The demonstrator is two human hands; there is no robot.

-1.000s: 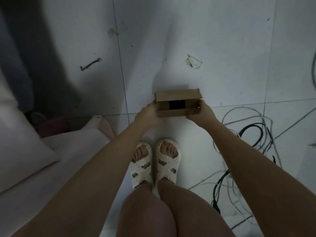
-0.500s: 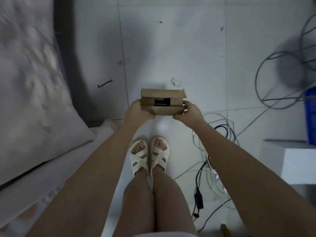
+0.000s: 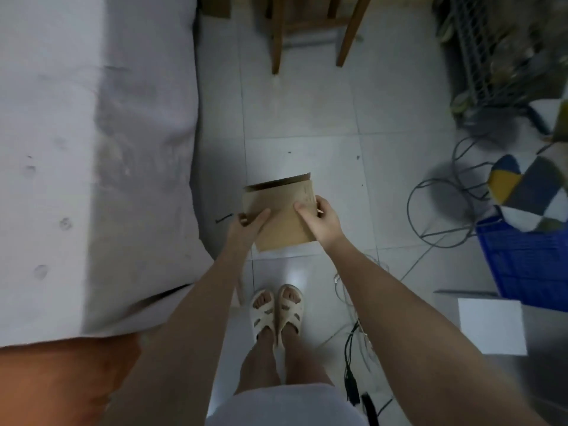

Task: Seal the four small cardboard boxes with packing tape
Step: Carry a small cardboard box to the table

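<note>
One small brown cardboard box [image 3: 281,224] is held up in front of me over the tiled floor. A broad plain face of it is turned toward me, with a flap edge showing along the far top. My left hand [image 3: 249,225] grips its left side, thumb across the face. My right hand [image 3: 319,219] grips its right side, fingers on the face. No tape and no other small box is in view.
A grey-covered mattress [image 3: 92,149] fills the left side. A wooden chair [image 3: 310,29] stands ahead. To the right are a wire frame [image 3: 442,204], a blue crate [image 3: 528,262] with a patterned cushion [image 3: 531,195], a white box [image 3: 491,325], and loose cables [image 3: 353,342] beside my sandalled feet.
I have stood up and lifted the box off the floor. The box has been turned, so its open end with the dark gap no longer faces me and a plain face does.
</note>
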